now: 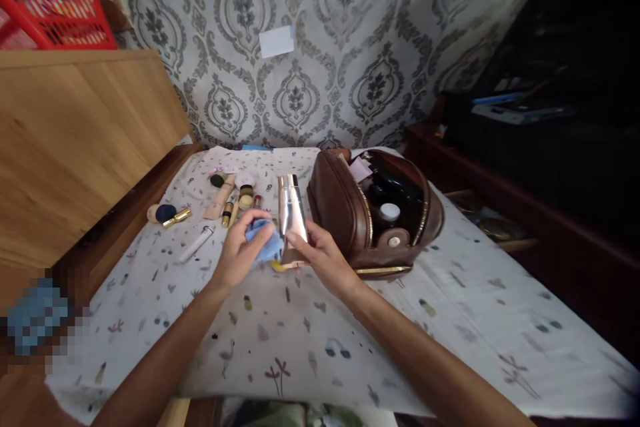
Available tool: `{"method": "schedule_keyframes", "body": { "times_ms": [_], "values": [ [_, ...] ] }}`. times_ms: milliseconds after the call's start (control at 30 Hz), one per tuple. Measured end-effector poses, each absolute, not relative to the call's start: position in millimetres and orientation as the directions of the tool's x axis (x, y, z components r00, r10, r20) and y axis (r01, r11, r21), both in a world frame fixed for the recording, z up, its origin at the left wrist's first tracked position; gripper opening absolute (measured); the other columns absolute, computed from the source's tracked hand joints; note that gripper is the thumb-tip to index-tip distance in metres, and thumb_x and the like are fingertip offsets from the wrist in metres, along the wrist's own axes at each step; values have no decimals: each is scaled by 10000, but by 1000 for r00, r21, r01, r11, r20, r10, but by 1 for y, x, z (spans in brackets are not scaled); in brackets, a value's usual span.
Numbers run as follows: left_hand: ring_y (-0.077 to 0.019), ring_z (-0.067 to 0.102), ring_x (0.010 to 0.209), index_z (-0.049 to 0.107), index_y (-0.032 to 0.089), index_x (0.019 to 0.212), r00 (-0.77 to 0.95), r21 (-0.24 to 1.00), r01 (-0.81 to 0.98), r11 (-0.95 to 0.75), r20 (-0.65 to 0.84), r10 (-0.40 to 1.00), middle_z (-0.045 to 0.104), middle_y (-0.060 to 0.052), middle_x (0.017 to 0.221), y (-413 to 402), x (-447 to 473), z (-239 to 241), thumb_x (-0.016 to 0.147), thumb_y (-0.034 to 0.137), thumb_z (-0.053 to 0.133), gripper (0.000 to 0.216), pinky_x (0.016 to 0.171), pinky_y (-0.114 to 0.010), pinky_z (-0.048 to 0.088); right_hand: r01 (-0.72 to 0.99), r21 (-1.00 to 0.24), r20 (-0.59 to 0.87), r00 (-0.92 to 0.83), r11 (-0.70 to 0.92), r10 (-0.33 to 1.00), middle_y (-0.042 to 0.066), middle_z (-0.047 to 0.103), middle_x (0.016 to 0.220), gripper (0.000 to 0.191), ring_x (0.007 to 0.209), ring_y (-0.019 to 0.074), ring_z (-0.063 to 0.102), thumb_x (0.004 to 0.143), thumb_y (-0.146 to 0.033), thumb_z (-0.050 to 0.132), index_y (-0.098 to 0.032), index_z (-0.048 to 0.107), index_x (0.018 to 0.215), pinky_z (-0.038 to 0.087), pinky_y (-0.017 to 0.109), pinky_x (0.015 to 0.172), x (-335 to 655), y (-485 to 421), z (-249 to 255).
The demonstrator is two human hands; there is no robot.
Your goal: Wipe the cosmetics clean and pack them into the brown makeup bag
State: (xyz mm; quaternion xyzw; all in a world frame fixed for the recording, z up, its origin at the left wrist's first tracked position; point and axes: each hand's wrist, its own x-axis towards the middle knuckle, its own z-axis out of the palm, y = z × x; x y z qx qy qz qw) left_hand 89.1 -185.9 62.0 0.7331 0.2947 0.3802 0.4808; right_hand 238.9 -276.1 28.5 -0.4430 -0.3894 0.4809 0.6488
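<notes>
My right hand [327, 253] is closed around the lower part of a shiny rose-gold cosmetic tube [291, 210], held upright with its cap at the top. Beside it my left hand [241, 250] grips a crumpled blue cloth [264, 241], close to the tube's left side. Whether the cloth touches the tube I cannot tell. Something small and yellow [279, 267] shows below the cloth. Just right of my hands stands a brown leather toiletry bag [333, 203], unzipped, with a white-lidded jar [389, 213] and dark items inside.
Several cosmetics lie at the left on the patterned cloth [280, 340]: a beige tube [220, 197], a gold lipstick [177, 217], a white tube [197, 245] and small jars. A wooden cabinet [95, 140] bounds the left, under a red basket [65, 7]. Dark furniture [500, 180] borders the right.
</notes>
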Motion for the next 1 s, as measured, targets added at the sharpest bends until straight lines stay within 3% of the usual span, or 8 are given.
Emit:
{"method": "schedule_keyframes", "body": {
  "times_ms": [100, 200, 267, 400, 533, 767, 867, 1000],
  "values": [
    [-194, 653, 941, 678, 267, 1130, 405, 888, -21, -460, 428, 808, 683, -38, 1033, -178, 88, 69, 901, 460, 657, 300, 840, -291, 521, -301, -945, 59, 222, 126, 973, -40, 576, 716, 478, 576, 97, 538, 748, -565, 808, -182, 624, 966, 483, 220, 507, 242, -285, 26],
    [-230, 641, 1108, 608, 283, 1309, 454, 838, -47, -544, 503, 735, 665, -69, 1238, -173, 93, 77, 918, 451, 633, 426, 952, -326, 498, -277, -960, 30, 74, 50, 997, -49, 568, 693, 494, 560, 97, 540, 734, -559, 823, -180, 612, 969, 463, 216, 483, 244, -288, 25],
    [-237, 645, 1085, 668, 251, 1226, 538, 778, 6, -629, 527, 657, 683, -74, 1208, -172, 97, 80, 910, 450, 637, 375, 944, -324, 491, -257, -966, 14, -39, 3, 999, -47, 585, 696, 507, 557, 110, 564, 737, -572, 817, -185, 585, 967, 466, 226, 478, 243, -289, 24],
    [-194, 625, 783, 720, 202, 810, 529, 710, 99, -697, 556, 641, 670, -35, 806, -170, 101, 80, 921, 459, 596, 306, 750, -286, 482, -188, -982, 38, -110, 17, 993, -42, 584, 700, 467, 582, 114, 561, 791, -575, 773, -178, 575, 936, 451, 231, 504, 243, -292, 24],
    [-181, 605, 682, 723, 198, 692, 494, 778, 106, -620, 500, 712, 642, -24, 675, -168, 98, 77, 911, 524, 596, 413, 667, -280, 460, -109, -991, 85, -111, 73, 990, -56, 522, 689, 459, 614, 87, 483, 791, -574, 777, -166, 596, 896, 355, 206, 518, 239, -294, 25],
    [-185, 616, 594, 722, 186, 672, 516, 940, 54, -338, 263, 815, 681, -52, 654, -175, 102, 69, 832, 728, 578, 583, 569, -294, 458, -252, -967, 79, -168, 34, 983, -70, 546, 692, 510, 568, 62, 449, 763, -574, 804, -180, 582, 998, 321, 184, 484, 237, -291, 25],
    [-195, 653, 624, 703, 194, 749, 413, 983, -31, -183, 179, 893, 712, -51, 710, -178, 110, 66, 769, 756, 613, 569, 587, -297, 495, -299, -954, 78, -151, 30, 985, -65, 586, 728, 528, 578, 62, 484, 722, -543, 847, -196, 555, 992, 347, 172, 483, 240, -289, 24],
    [-205, 701, 791, 699, 200, 847, 360, 975, -134, -179, 217, 907, 744, -63, 868, -187, 110, 65, 761, 749, 635, 559, 677, -279, 546, -369, -916, 169, -6, 155, 986, -36, 664, 817, 577, 630, 93, 583, 689, -530, 874, -219, 523, 1026, 465, 202, 545, 243, -288, 28]
  ]
}}
